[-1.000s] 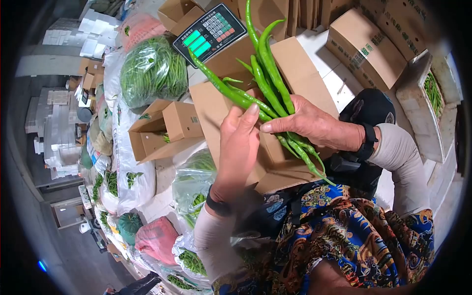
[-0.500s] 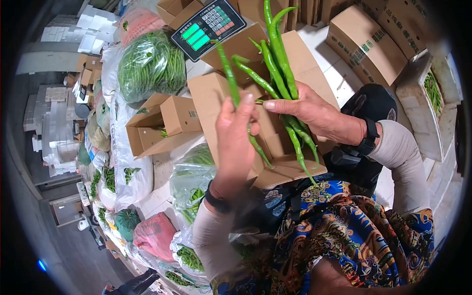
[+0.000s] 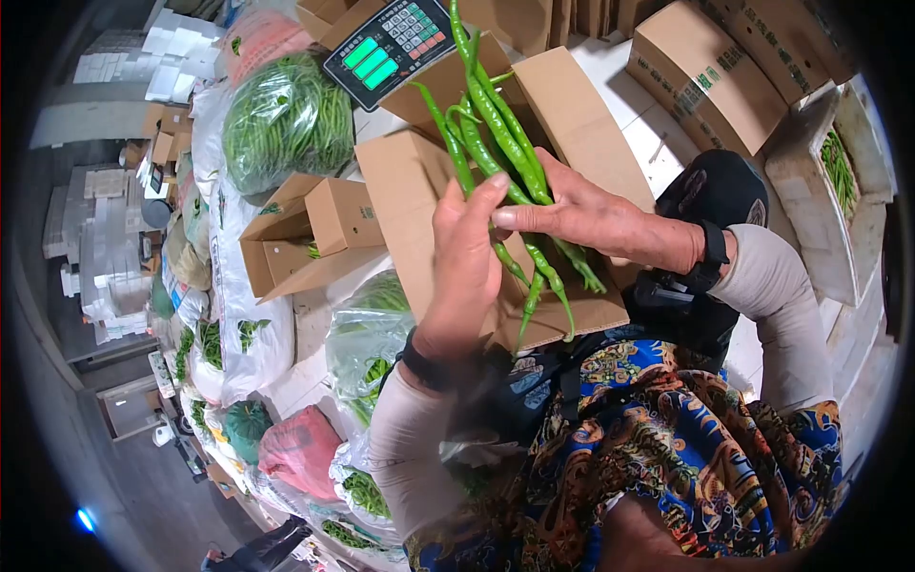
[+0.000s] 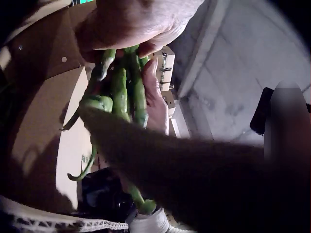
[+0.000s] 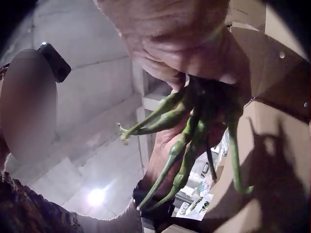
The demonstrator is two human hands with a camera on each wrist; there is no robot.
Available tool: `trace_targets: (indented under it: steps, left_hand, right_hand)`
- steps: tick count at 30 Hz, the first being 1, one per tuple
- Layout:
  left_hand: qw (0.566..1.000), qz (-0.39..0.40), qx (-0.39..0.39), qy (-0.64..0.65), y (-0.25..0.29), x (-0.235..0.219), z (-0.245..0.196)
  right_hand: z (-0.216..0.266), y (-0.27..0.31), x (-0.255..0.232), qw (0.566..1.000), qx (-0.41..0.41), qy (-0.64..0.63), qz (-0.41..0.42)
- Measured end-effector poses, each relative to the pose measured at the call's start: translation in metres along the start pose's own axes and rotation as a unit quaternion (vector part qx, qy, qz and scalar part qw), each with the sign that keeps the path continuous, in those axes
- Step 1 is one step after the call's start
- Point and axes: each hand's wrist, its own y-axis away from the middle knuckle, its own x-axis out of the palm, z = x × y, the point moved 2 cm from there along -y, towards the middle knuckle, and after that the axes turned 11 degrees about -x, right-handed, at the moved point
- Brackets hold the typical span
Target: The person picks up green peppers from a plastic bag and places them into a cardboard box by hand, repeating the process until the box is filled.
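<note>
Around: open carton [image 3: 391,181] sitting below, digital scale [image 3: 389,50] standing beyond
Left hand [image 3: 464,257], right hand [image 3: 610,224]: fingers [image 3: 487,195] clamping green chili peppers [image 3: 501,129]
Hidden: hands covering their middles

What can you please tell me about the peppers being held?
The peppers are long, slender, glossy and green, some curved. They form a loose bunch above the open box, pointed tips away from the person and what look like stems towards them. The left hand and right hand grip the bunch.
</note>
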Motion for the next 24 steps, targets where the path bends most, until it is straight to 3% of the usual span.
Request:
trace_targets:
  steps: [4, 7, 11, 13, 16, 17, 18, 20, 22, 24]
  left_hand:
    - [0.998, 0.002, 0.042, 0.039, -0.007, -0.006, -0.002]
    - [0.993, 0.052, -0.002, 0.106, -0.005, -0.005, -0.002]
    - [0.991, 0.033, -0.028, 0.128, -0.002, -0.007, -0.003]
    - [0.993, 0.027, -0.008, 0.119, -0.007, -0.010, -0.003]
    - [0.996, 0.019, 0.029, 0.081, -0.009, -0.007, 0.000]
    - [0.997, 0.015, 0.050, 0.053, -0.008, -0.005, 0.001]
    - [0.997, 0.015, 0.047, 0.055, -0.009, 0.001, 0.003]
    - [0.996, -0.013, 0.054, 0.064, -0.009, 0.009, 0.007]
    - [0.998, -0.026, 0.049, 0.044, -0.009, 0.009, 0.009]
    - [0.998, -0.042, 0.035, 0.029, -0.009, 0.009, 0.012]
  right_hand:
    - [0.008, -0.004, 0.005, 0.989, -0.043, -0.128, -0.054]
    - [0.020, -0.002, 0.002, 0.989, 0.024, -0.130, -0.059]
    - [0.014, -0.002, 0.001, 0.978, 0.025, -0.200, -0.055]
    - [0.006, -0.003, -0.005, 0.991, 0.001, -0.080, -0.108]
    - [-0.003, 0.000, -0.008, 0.993, 0.012, 0.025, -0.115]
    - [-0.015, -0.002, -0.010, 0.983, -0.073, 0.126, -0.108]
    - [-0.016, -0.001, -0.009, 0.984, -0.070, 0.126, -0.109]
    - [-0.016, 0.001, -0.002, 0.950, -0.097, 0.290, -0.060]
    - [-0.016, 0.003, 0.003, 0.944, -0.072, 0.319, -0.038]
    - [-0.010, 0.006, 0.007, 0.928, -0.125, 0.350, -0.036]
